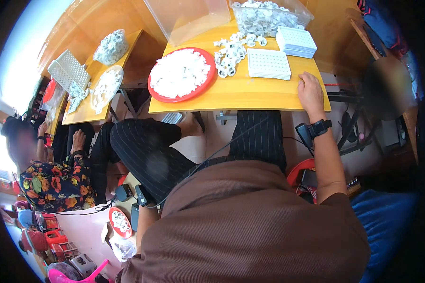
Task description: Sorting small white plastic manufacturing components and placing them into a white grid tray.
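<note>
My right hand (310, 91) rests at the right front of the yellow table (264, 96), fingers loosely bent, with nothing visible in them. Just to its left lies a stack of white trays (269, 64) with rows of small holes, and a second white stack (295, 41) stands behind. Several small white round parts with dark centres (230, 54) are scattered left of the stacks. A red round tray (211, 78) heaped with small white pieces sits at the table's left. My left forearm (148, 220) hangs by my left thigh; its hand is hidden.
A clear bin (301, 19) full of white parts stands at the back, beside a translucent panel (189, 19). To the left, a person in a flowered shirt (56, 186) sits by another table. A red plate of parts (120, 222) lies low left. A cable (217, 153) crosses my lap.
</note>
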Tool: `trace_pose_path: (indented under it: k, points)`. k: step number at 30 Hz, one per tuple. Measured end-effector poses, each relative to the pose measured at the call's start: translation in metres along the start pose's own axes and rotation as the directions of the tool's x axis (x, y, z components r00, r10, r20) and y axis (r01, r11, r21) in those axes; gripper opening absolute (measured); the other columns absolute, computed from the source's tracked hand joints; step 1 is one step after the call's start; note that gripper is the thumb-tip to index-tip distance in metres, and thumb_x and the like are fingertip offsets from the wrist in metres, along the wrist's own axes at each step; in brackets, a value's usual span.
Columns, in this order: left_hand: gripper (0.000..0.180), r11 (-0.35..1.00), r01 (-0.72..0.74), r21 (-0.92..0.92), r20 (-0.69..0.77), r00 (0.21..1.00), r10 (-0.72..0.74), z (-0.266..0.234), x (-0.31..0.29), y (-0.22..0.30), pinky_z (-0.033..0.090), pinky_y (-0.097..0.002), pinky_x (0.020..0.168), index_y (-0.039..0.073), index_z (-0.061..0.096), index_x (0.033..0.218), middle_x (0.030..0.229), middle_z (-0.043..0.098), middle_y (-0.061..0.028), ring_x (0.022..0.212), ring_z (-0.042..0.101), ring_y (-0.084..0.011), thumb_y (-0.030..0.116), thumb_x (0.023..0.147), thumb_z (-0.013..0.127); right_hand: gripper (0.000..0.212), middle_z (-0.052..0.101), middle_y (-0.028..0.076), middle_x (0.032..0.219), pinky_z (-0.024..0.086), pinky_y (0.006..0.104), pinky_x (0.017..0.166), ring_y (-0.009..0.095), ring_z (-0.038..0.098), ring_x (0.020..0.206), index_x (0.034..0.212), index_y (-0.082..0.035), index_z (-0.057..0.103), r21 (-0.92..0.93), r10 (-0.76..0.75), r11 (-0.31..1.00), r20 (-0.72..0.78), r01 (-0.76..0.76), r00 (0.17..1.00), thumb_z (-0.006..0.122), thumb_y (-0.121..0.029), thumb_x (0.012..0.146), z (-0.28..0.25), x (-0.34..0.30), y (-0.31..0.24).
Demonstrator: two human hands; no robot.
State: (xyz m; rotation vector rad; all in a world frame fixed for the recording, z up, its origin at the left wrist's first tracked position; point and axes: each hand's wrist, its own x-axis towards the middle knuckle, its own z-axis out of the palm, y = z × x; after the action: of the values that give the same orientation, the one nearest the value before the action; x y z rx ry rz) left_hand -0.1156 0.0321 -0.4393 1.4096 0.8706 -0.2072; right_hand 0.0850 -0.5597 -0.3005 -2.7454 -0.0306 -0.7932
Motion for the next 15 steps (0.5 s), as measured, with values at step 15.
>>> trace_pose_path:
  k: [15]
  points:
    - [0.036,0.994,-0.072,-0.082,-0.192,0.98,0.055,0.013,-0.013,0.019,0.051,-0.0328,0.07,-0.005,0.064,0.106,0.098,0.068,-0.0126,0.083,0.066,-0.0238,0.026,0.092,0.051,0.025,0.059,0.017,0.122,0.04,0.0409,0.101,0.033,0.052,0.117,0.109,0.0,0.062,-0.027,0.021,0.999,0.025,-0.02,0.999,0.053,-0.014,0.09,-0.006,0.004,-0.006]
